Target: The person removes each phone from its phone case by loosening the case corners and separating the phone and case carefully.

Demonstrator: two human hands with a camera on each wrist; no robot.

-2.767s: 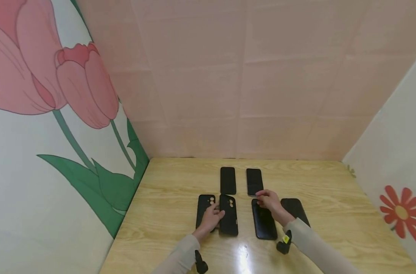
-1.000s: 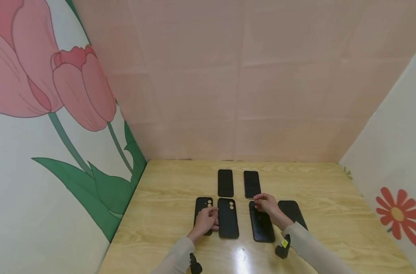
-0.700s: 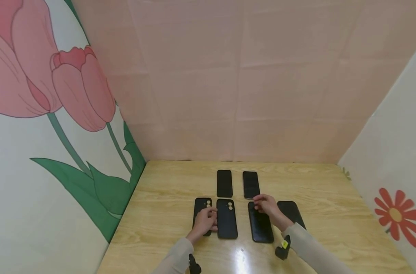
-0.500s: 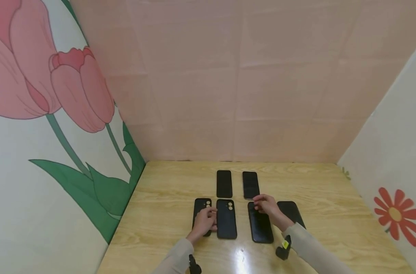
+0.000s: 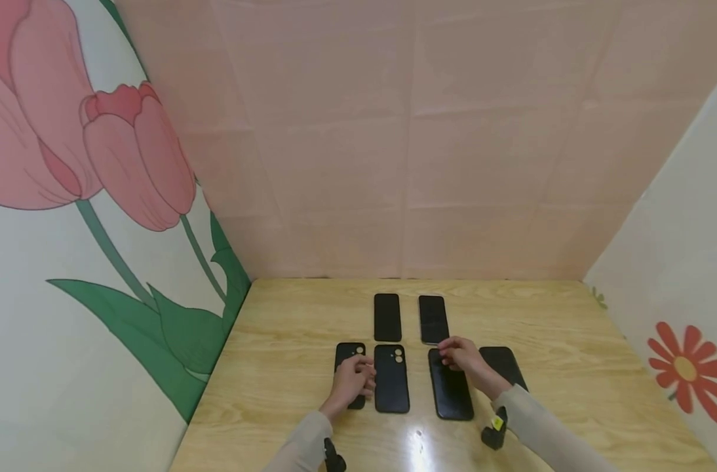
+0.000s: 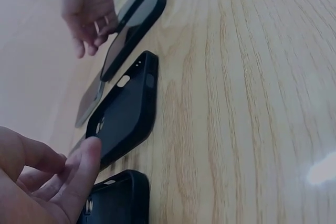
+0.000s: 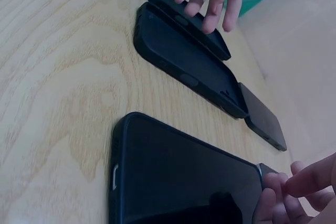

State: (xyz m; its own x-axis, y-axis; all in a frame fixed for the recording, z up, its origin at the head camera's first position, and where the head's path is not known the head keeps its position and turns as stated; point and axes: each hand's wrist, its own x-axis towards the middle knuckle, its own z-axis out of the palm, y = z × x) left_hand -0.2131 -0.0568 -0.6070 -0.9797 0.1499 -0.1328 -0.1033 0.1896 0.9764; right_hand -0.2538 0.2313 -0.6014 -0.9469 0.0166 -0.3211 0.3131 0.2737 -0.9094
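Note:
My left hand (image 5: 350, 382) hovers over a black phone case (image 5: 348, 351), fingers loosely bent and pinching nothing. Right of it lies a second black phone case (image 5: 392, 379), hollow side up, its camera holes at the far end. In the left wrist view, the left thumb (image 6: 86, 158) is close to this second case (image 6: 123, 111); whether they touch I cannot tell. My right hand (image 5: 461, 354) is over the far end of a dark phone in a black case (image 5: 451, 390). Its fingers are loosely bent (image 7: 294, 195), with no object visible between them.
Two dark phones, one on the left (image 5: 387, 317) and one on the right (image 5: 433, 320), lie farther back on the wooden table (image 5: 299, 308). Another dark phone (image 5: 504, 364) is partly hidden behind the right forearm. A pink-covered wall (image 5: 406, 144) closes off the back.
Earlier the left hand gripped the second case by its left edge, with the case slightly raised. Now this case lies flat and the left hand has let go. The right hand has hardly moved.

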